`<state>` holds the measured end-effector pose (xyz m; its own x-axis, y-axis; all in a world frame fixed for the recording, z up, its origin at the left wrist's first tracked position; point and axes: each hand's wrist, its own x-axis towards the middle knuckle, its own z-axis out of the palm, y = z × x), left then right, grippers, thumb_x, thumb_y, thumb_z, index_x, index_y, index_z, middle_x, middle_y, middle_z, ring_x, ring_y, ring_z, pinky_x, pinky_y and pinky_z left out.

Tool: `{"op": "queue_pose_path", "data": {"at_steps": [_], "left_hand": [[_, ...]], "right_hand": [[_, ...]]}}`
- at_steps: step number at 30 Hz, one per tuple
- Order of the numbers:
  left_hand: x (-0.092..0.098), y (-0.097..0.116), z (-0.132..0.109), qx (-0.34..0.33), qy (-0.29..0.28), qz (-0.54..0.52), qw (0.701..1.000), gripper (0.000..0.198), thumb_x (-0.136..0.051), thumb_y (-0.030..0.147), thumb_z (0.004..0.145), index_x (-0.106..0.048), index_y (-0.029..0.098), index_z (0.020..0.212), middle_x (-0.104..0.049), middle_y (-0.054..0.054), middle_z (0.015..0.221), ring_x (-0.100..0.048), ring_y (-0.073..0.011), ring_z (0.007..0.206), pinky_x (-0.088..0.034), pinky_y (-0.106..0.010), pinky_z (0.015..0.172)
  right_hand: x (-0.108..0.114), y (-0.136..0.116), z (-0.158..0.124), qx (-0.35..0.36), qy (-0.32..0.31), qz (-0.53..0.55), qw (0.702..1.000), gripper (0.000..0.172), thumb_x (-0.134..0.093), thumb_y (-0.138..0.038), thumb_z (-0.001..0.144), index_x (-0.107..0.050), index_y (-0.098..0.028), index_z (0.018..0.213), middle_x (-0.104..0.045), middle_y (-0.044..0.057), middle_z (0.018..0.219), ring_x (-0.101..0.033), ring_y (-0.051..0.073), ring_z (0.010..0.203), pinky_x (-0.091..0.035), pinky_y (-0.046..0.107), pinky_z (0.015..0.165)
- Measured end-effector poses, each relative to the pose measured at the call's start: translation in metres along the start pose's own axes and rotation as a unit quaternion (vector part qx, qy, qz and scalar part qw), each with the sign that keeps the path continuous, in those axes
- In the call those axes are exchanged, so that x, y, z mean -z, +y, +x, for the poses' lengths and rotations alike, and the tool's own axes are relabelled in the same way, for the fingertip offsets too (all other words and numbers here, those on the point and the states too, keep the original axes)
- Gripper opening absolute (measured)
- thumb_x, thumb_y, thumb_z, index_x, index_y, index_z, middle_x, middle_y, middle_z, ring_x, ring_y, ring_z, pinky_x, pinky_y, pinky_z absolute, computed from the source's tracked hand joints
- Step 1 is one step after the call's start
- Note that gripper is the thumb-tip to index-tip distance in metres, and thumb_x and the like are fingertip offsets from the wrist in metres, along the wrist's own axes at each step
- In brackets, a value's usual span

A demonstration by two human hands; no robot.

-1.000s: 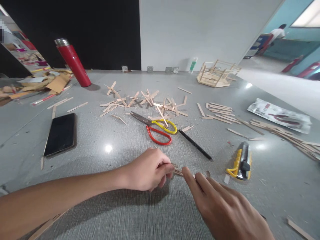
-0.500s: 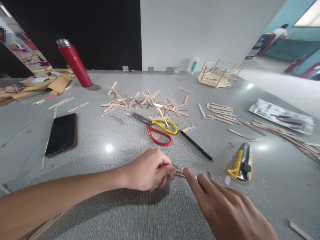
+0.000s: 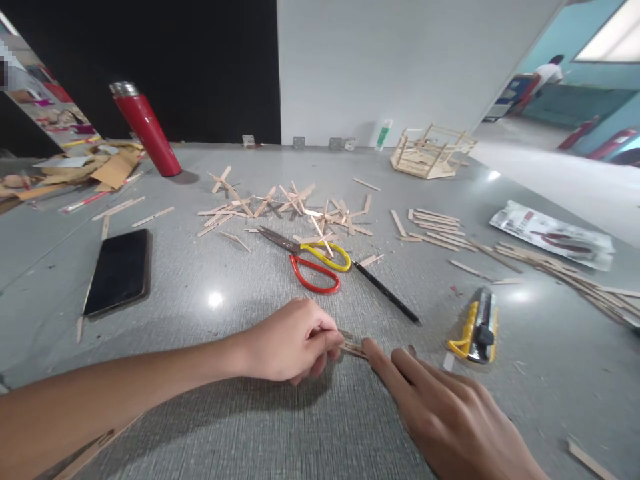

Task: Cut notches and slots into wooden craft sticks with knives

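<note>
Near the front middle of the table, my left hand (image 3: 305,343) is closed in a pinch on one end of a short wooden craft stick (image 3: 354,349). My right hand (image 3: 440,407) bears on the stick's other end, its index finger stretched along it and the other fingers bent. The right thumb and palm underside are hidden. A small dark tip (image 3: 413,350) shows beside the right knuckles; I cannot make out what it belongs to. Beyond the hands lie scissors (image 3: 315,275) with red and yellow handles and a black pen (image 3: 385,291). A yellow cutter knife (image 3: 477,328) rests to the right.
Crossed stick pieces (image 3: 300,200) are scattered farther back. Loose sticks (image 3: 437,227) and a white packet (image 3: 553,235) lie right, below a stick frame (image 3: 430,157). At left are a phone (image 3: 119,272), a red flask (image 3: 147,130) and cardboard scraps (image 3: 117,170). A person (image 3: 549,72) is far off.
The whole view has shifted slightly, so things appear a little farther left. Both hands keep nearly the same hold on the stick.
</note>
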<state>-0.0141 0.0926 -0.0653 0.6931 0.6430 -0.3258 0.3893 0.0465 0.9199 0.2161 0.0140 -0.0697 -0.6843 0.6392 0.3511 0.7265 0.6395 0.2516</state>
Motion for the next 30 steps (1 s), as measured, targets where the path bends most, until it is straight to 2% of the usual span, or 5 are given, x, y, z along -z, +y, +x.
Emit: {"op": "queue_pose_path", "data": {"at_steps": [5, 10, 14, 20, 30], "left_hand": [[0.001, -0.001, 0.001, -0.001, -0.008, -0.016, 1.000, 0.032, -0.046, 0.035, 0.105, -0.059, 0.018, 0.080, -0.057, 0.005, 0.058, -0.046, -0.0054, 0.037, -0.033, -0.015, 0.037], [0.000, 0.003, -0.003, -0.004, -0.027, -0.017, 0.999, 0.030, -0.048, 0.034, 0.103, -0.059, 0.018, 0.081, -0.058, 0.004, 0.061, -0.047, -0.0064, 0.040, -0.035, -0.017, 0.039], [-0.003, 0.007, -0.007, -0.008, -0.032, -0.011, 0.999, 0.029, -0.046, 0.032, 0.103, -0.060, 0.018, 0.082, -0.060, 0.003, 0.062, -0.047, -0.0069, 0.042, -0.036, -0.018, 0.041], [-0.016, 0.007, -0.011, -0.008, -0.034, -0.039, 0.999, 0.031, -0.040, 0.037, 0.108, -0.060, 0.018, 0.095, -0.061, 0.003, 0.067, -0.048, -0.0052, 0.040, -0.034, -0.015, 0.039], [-0.019, -0.001, -0.007, 0.010, -0.053, -0.113, 0.992, 0.031, -0.040, 0.036, 0.108, -0.057, 0.018, 0.090, -0.057, 0.005, 0.065, -0.050, -0.0050, 0.041, -0.035, -0.013, 0.038]], "right_hand": [[0.002, -0.003, -0.002, -0.029, 0.033, -0.007, 0.999, 0.050, -0.029, 0.007, 0.092, -0.058, -0.005, 0.131, -0.070, 0.006, 0.078, -0.074, 0.019, 0.061, -0.056, 0.029, 0.053], [0.007, -0.003, 0.001, -0.018, 0.056, -0.020, 0.998, 0.044, -0.027, 0.001, 0.102, -0.062, -0.007, 0.127, -0.074, 0.009, 0.086, -0.074, 0.021, 0.070, -0.056, 0.034, 0.063], [0.008, -0.002, 0.003, -0.028, 0.070, 0.011, 0.997, 0.032, -0.039, -0.011, 0.108, -0.062, -0.007, 0.130, -0.074, 0.009, 0.088, -0.071, 0.022, 0.072, -0.054, 0.038, 0.070], [0.005, -0.001, -0.001, -0.108, 0.069, 0.095, 0.987, 0.027, -0.050, -0.018, 0.109, -0.063, -0.009, 0.131, -0.073, 0.007, 0.089, -0.067, 0.020, 0.074, -0.051, 0.037, 0.073], [0.005, 0.001, -0.002, -0.174, 0.065, 0.204, 0.961, 0.017, -0.057, -0.020, 0.106, -0.069, -0.020, 0.119, -0.075, 0.000, 0.087, -0.069, 0.016, 0.073, -0.050, 0.032, 0.072]]}}
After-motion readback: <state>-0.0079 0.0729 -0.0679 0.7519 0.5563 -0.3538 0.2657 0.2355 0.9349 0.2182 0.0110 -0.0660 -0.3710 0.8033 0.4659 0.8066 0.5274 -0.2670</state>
